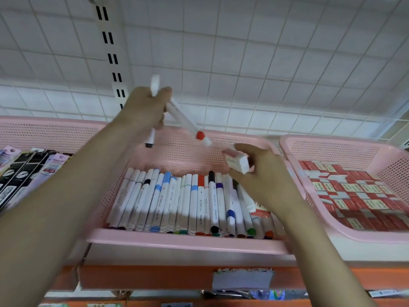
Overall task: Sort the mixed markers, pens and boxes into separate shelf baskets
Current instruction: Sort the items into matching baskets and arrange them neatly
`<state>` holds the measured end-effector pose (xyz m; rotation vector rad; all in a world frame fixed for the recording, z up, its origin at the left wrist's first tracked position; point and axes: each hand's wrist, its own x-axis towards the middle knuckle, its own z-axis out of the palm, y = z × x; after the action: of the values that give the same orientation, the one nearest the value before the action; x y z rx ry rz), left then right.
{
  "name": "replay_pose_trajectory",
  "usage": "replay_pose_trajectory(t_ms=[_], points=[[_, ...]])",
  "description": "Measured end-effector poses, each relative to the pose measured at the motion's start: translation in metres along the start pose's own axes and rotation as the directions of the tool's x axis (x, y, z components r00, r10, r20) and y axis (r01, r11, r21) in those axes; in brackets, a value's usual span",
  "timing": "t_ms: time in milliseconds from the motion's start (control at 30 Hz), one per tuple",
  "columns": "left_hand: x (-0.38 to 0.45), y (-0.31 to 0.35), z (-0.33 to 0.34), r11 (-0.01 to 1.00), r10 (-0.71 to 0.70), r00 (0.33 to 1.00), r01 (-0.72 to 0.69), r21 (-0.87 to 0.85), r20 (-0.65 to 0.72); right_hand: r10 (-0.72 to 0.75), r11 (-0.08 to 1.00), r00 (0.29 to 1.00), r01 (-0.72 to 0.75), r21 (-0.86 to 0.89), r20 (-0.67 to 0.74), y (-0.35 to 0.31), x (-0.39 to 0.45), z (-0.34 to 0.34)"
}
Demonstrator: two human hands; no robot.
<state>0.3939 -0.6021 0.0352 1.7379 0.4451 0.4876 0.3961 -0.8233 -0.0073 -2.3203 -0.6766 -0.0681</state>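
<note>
Holding items in both hands above the middle pink basket [188, 239] on the shelf; sorting looks partway done, judging by what's already grouped.

Layout, big to small:
- Middle basket: row of white markers [177, 202], long axes running front-to-back, coloured ends toward the front rim. One red-and-white box [261, 212] looks to lie among them at the right end.
- Right pink basket [345, 233]: packed with small red-and-white boxes [358, 196].
- Left basket [44, 131]: flat packs [26, 171], contents unclear.
- Left hand [143, 111]: clenched round two markers. White marker with black tip [152, 134] near vertical, tip down. Red-capped marker [188, 122] slants down to the right, red end toward the right hand.
- Right hand [265, 176]: pinching a small white box [238, 161], just beside that red end, not touching.

Risks:
- Two markers splayed in one grip, so either could slip and drop back into the row.
- Red end could clip the small box if the hands close in.
- Stray box in the marker basket could get missed; frame is blurred, can't confirm.
</note>
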Motion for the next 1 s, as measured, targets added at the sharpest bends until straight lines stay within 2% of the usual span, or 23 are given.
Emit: replay_pose_trajectory(t_ms=[33, 100, 167, 267, 367, 467, 533, 600, 667, 800, 1000], points=[[0.002, -0.002, -0.006, 0.999, -0.032, 0.998, 0.029, 0.042, 0.061, 0.018, 1.000, 1.000, -0.018, 0.018, 0.012, 0.003, -0.001, 0.000], [-0.001, -0.012, -0.005, 0.967, -0.113, 0.967, 0.054, 0.248, 0.229, 0.035, 0.999, 0.997, -0.036, 0.014, 0.075, 0.005, -0.001, 0.003], [-0.009, -0.022, 0.000, 0.896, -0.155, 0.930, -0.010, 0.444, 0.334, 0.033, 0.998, 0.991, -0.027, -0.050, 0.130, 0.005, -0.002, 0.007], [-0.012, -0.033, -0.005, 0.767, -0.146, 0.913, -0.139, 0.626, 0.381, 0.081, 0.996, 0.979, -0.072, -0.053, 0.188, 0.008, -0.005, 0.008], [-0.009, -0.038, -0.015, 0.669, -0.187, 0.894, -0.188, 0.719, 0.407, 0.119, 0.993, 0.955, -0.111, -0.042, 0.272, 0.011, -0.009, 0.009], [-0.008, -0.042, -0.018, 0.645, -0.214, 0.874, -0.209, 0.735, 0.436, 0.165, 0.985, 0.947, -0.143, -0.096, 0.275, 0.013, -0.009, 0.009], [-0.012, -0.046, -0.017, 0.645, -0.210, 0.839, -0.266, 0.716, 0.501, 0.190, 0.981, 0.944, -0.171, -0.091, 0.269, 0.012, -0.007, 0.009], [-0.017, -0.052, -0.010, 0.583, -0.227, 0.791, -0.357, 0.730, 0.568, 0.207, 0.978, 0.944, -0.191, -0.085, 0.257, 0.010, -0.003, 0.007], [-0.023, -0.061, -0.001, 0.522, -0.264, 0.774, -0.388, 0.760, 0.576, 0.216, 0.976, 0.946, -0.201, -0.084, 0.241, 0.008, 0.002, 0.006], [-0.027, -0.066, 0.000, 0.486, -0.232, 0.805, -0.391, 0.782, 0.546, 0.234, 0.971, 0.945, -0.217, -0.096, 0.229, 0.006, 0.008, 0.005], [-0.026, -0.066, -0.014, 0.580, -0.135, 0.850, -0.349, 0.736, 0.509, 0.259, 0.958, 0.938, -0.217, -0.190, 0.231, -0.011, 0.013, 0.017]])
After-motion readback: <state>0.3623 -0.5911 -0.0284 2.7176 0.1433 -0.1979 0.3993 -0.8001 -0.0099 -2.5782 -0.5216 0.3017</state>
